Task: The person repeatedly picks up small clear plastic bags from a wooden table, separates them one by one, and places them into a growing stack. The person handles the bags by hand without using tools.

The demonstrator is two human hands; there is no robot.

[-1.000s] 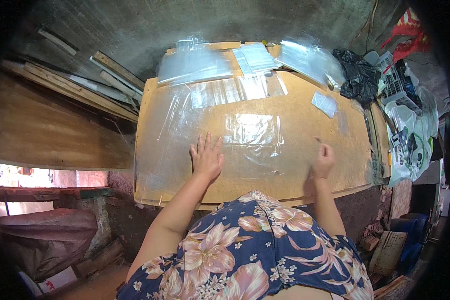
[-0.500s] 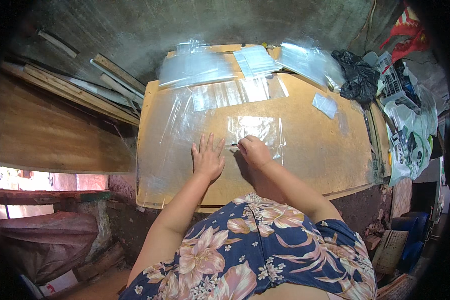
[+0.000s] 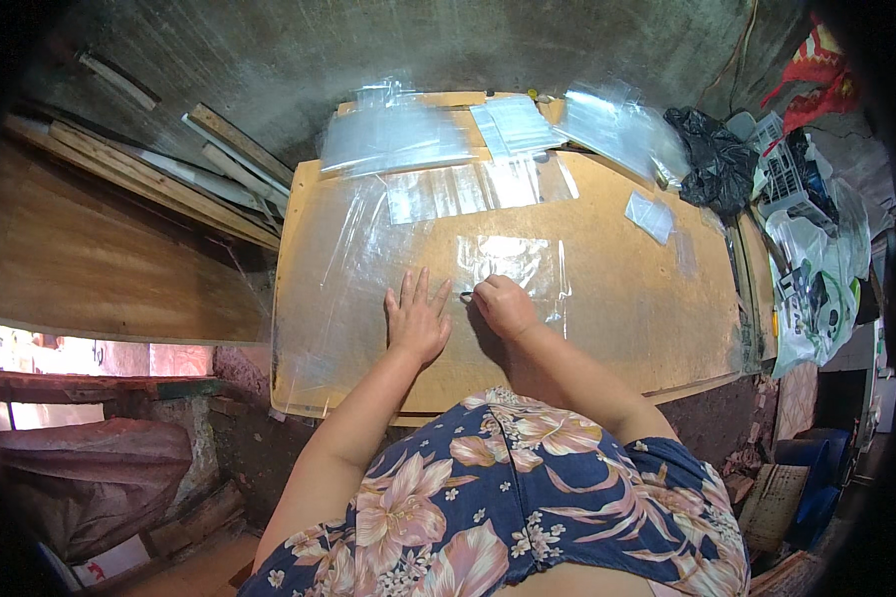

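Observation:
My left hand [image 3: 418, 320] lies flat with fingers spread on a clear plastic sheet [image 3: 343, 269] that covers the left part of the wooden board [image 3: 647, 328]. Close by on the right, my right hand [image 3: 506, 304] is closed in a pinch, and a small dark, thin tool [image 3: 466, 295] sticks out of it to the left. Its exact kind is too small to make out. Under and beyond that hand is a shiny clear plastic piece [image 3: 478, 254], roughly rectangular.
A clear plastic strip [image 3: 428, 194] lies farther back. Stacks of clear plastic sheets [image 3: 398, 134] line the board's far edge. A small folded plastic piece [image 3: 650, 214] is at the right, near a black plastic bag [image 3: 712, 159] and a grey crate [image 3: 782, 169]. Wooden planks [image 3: 229, 139] lean at the left.
Both hands stay in nearly the same places. The dark tool in my right hand sits at a slightly different angle, and the whole view has shifted slightly.

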